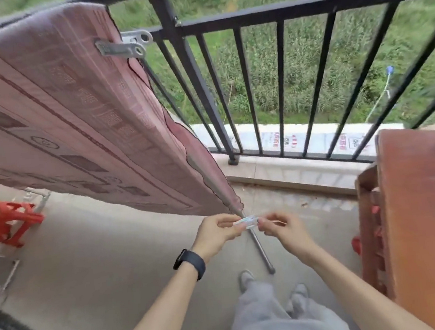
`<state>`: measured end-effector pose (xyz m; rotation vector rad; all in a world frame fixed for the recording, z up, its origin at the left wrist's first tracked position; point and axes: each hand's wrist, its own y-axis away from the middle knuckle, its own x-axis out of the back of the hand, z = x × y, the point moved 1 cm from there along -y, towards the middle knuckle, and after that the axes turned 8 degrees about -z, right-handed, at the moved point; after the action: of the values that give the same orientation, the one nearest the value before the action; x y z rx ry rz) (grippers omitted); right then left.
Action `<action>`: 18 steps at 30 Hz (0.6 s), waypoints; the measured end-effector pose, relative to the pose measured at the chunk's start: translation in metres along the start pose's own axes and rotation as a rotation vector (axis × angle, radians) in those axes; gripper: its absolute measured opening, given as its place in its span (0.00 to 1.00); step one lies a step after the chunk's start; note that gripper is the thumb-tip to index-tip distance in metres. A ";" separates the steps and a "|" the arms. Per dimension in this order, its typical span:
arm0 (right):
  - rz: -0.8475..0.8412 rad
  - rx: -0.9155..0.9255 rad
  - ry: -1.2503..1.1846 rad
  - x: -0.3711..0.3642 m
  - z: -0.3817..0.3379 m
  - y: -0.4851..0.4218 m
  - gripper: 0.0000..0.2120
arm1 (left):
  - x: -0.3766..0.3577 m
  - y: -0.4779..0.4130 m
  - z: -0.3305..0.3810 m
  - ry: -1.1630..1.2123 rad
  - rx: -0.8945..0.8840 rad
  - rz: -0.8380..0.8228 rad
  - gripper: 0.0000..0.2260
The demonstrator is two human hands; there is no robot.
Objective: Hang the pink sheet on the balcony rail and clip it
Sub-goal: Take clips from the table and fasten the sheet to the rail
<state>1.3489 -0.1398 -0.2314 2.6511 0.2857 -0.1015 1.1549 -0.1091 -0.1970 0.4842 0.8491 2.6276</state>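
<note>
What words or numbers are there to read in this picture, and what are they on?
White strip at the foot of the rail: red and dark print, too blurred to read.
Pink sheet: round marks in the pattern, too blurred to tell if they hold letters.
Clip and wristband: no writing shows.

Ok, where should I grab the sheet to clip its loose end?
I'd pinch the sheet at its bottom corner, from below with the left hand: that corner hangs free right above both hands, by the pole. Hold the clip in the right hand.
</note>
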 end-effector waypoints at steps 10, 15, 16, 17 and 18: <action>-0.128 -0.153 0.170 0.004 0.067 -0.026 0.15 | 0.000 -0.043 -0.023 -0.410 0.049 -0.139 0.07; 0.072 -0.186 0.193 0.008 0.121 -0.070 0.13 | -0.002 -0.115 -0.020 -1.606 -0.300 -0.170 0.21; 0.106 -0.206 0.189 0.008 0.129 -0.077 0.09 | -0.002 -0.131 -0.018 -1.811 -0.348 -0.197 0.23; 0.130 -0.222 0.177 0.007 0.139 -0.086 0.07 | -0.002 -0.149 -0.019 -1.996 -0.355 -0.229 0.25; 0.141 -0.228 0.165 0.006 0.147 -0.093 0.08 | -0.001 -0.167 -0.020 -2.142 -0.333 -0.245 0.27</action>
<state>1.3310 -0.1257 -0.4043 2.4464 0.1521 0.1862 1.1826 0.0081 -0.3144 2.0511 -0.2886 0.7462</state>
